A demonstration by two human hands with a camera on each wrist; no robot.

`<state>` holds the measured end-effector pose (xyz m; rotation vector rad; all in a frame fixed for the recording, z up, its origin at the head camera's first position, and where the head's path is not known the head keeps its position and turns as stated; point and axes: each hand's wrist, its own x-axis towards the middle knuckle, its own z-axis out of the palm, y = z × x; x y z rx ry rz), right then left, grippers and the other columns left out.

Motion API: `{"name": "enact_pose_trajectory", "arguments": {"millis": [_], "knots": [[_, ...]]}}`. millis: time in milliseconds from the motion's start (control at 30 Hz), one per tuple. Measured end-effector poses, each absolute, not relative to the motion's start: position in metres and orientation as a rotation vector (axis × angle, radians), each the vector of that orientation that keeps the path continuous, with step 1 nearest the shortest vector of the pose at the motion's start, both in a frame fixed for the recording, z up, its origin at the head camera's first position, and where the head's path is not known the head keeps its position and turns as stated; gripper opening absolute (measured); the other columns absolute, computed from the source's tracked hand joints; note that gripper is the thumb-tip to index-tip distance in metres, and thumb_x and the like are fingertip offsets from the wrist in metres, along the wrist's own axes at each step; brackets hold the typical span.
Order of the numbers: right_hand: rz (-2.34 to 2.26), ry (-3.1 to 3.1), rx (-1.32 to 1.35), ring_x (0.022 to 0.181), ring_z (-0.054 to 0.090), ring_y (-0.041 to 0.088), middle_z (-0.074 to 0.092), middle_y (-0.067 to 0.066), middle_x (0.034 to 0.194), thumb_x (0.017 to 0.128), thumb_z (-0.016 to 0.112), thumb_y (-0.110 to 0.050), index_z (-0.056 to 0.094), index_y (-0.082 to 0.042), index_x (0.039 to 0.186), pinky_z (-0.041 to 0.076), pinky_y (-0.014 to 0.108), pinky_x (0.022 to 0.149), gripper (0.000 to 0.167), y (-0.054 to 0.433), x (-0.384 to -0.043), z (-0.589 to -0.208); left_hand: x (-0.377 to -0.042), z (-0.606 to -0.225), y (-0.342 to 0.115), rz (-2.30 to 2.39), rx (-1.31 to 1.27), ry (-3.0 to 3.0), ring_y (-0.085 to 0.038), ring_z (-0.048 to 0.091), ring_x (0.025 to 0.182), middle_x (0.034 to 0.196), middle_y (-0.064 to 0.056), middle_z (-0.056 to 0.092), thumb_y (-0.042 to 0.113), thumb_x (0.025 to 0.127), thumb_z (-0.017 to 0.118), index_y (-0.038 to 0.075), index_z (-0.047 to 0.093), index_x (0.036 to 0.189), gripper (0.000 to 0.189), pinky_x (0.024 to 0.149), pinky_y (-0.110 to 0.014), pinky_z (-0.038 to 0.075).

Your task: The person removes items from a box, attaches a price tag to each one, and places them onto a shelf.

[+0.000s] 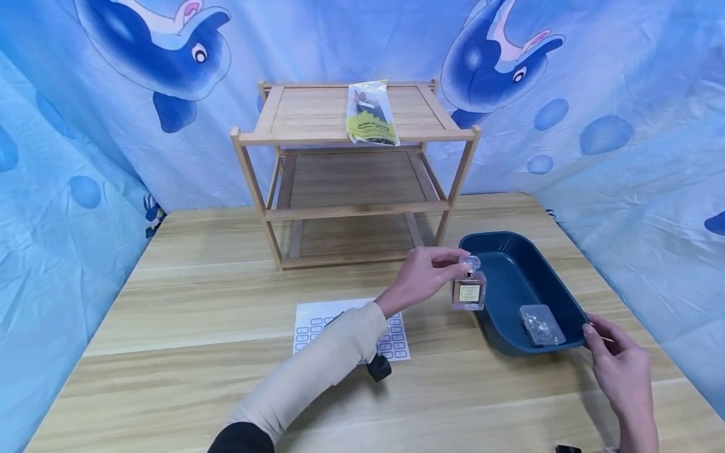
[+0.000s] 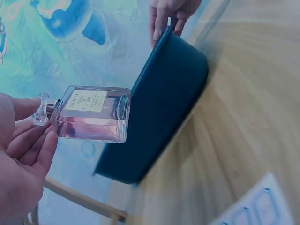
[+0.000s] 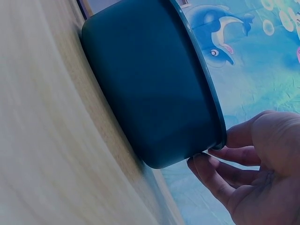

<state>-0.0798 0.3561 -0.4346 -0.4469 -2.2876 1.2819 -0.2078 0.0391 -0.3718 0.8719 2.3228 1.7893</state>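
My left hand (image 1: 421, 277) pinches a glass perfume bottle (image 1: 469, 292) by its clear cap. The bottle is upright beside the left rim of a dark teal plastic basin (image 1: 504, 277). In the left wrist view the perfume bottle (image 2: 93, 115) shows pinkish liquid and a cream label. My right hand (image 1: 620, 365) grips the basin's near right corner by the rim, as the right wrist view also shows, with thumb and fingers around the rim (image 3: 218, 126). Inside the basin, near its front end, lies a clear plastic box (image 1: 542, 325) with small contents too fine to tell.
A three-tier wooden rack (image 1: 362, 211) stands at the back, with a yellow-and-black printed packet (image 1: 372, 116) on its top shelf. A white sheet with blue printed boxes (image 1: 396, 343) lies partly under the left forearm. A dolphin-print curtain (image 1: 317, 38) surrounds the wooden table (image 1: 187, 302).
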Motion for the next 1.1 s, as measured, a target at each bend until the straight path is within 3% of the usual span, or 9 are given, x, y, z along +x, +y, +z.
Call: {"name": "enact_pose_trajectory", "arguments": {"millis": [267, 700, 1100], "knots": [[1.282, -2.286, -0.468, 0.075, 0.062, -0.013, 0.062, -0.03, 0.086, 0.103, 0.063, -0.01, 0.066, 0.009, 0.128, 0.048, 0.01, 0.058, 0.031, 0.357, -0.081, -0.433, -0.211, -0.397, 0.022, 1.839, 0.72, 2.264, -0.009, 0.067, 0.1, 0.11, 0.003, 0.075, 0.022, 0.099, 0.073, 0.011, 0.077, 0.122, 0.025, 0.088, -0.026, 0.055], [1.313, -2.27, -0.488, 0.075, 0.062, -0.013, 0.063, -0.029, 0.087, 0.103, 0.063, -0.01, 0.067, 0.007, 0.128, 0.049, 0.009, 0.06, 0.031, 0.356, -0.08, -0.434, -0.211, -0.416, 0.018, 1.913, 0.406, 2.024, -0.017, 0.073, 0.093, 0.106, -0.009, 0.077, 0.007, 0.095, 0.074, -0.001, 0.075, 0.117, 0.023, 0.088, -0.031, 0.058], [1.34, -2.254, -0.51, 0.075, 0.063, -0.013, 0.063, -0.03, 0.086, 0.102, 0.063, -0.006, 0.07, 0.001, 0.126, 0.049, 0.008, 0.062, 0.026, 0.354, -0.082, -0.434, -0.214, -0.417, 0.016, 1.596, 0.513, 2.253, -0.012, 0.072, 0.09, 0.104, -0.006, 0.077, 0.013, 0.099, 0.071, 0.002, 0.076, 0.118, 0.023, 0.084, -0.026, 0.055]]}}
